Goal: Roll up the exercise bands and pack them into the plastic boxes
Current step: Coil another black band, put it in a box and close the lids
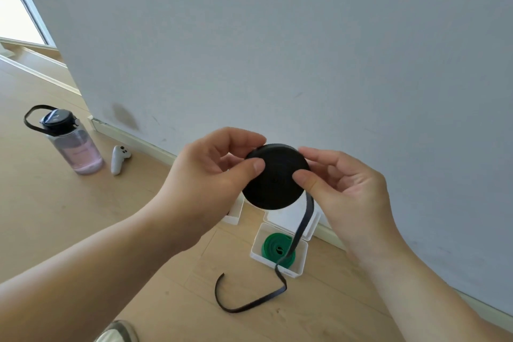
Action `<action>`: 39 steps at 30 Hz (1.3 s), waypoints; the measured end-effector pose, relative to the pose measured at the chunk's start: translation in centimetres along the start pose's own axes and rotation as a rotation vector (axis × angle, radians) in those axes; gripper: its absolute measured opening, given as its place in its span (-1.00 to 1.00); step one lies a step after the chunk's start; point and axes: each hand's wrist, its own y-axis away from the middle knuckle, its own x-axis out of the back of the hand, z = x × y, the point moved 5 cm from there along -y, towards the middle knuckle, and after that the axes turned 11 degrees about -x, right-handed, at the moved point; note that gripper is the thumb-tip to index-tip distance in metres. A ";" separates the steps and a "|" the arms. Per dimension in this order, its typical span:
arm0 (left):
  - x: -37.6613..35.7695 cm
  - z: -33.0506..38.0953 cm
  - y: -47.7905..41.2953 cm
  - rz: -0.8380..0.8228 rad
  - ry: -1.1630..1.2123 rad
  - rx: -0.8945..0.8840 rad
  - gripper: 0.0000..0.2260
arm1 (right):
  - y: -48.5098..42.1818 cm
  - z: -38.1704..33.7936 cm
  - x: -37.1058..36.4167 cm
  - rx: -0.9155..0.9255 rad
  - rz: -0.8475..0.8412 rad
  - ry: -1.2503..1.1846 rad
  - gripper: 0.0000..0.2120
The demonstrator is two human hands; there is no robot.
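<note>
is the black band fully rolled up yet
No, the black band has a long loose tail hanging from the roll down onto the floor.

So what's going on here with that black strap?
A person is rolling up a black band. The left hand and right hand pinch the nearly finished roll in the air. Its loose tail hangs down and trails on the floor. A green band already sits rolled in a white box below. A bottle and a controller sit off to the left.

A bottle (70, 141) and a controller (119, 159) sit on the floor (55, 216) at left, while a box (256, 244) at lower centre holds a rolled band (273, 247).
</note>
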 end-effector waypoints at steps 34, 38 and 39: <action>-1.0 0.3 0.5 -0.233 -0.543 -0.276 -0.70 | 0.9 0.2 -0.9 0.107 0.013 0.261 -0.75; 0.1 0.0 0.1 -0.059 -0.333 -0.078 -0.73 | 0.4 0.2 -0.4 0.028 0.009 0.154 -0.71; 0.4 -0.2 0.0 -0.022 -0.256 -0.037 -0.74 | 0.2 0.2 -0.2 0.020 0.015 0.120 -0.71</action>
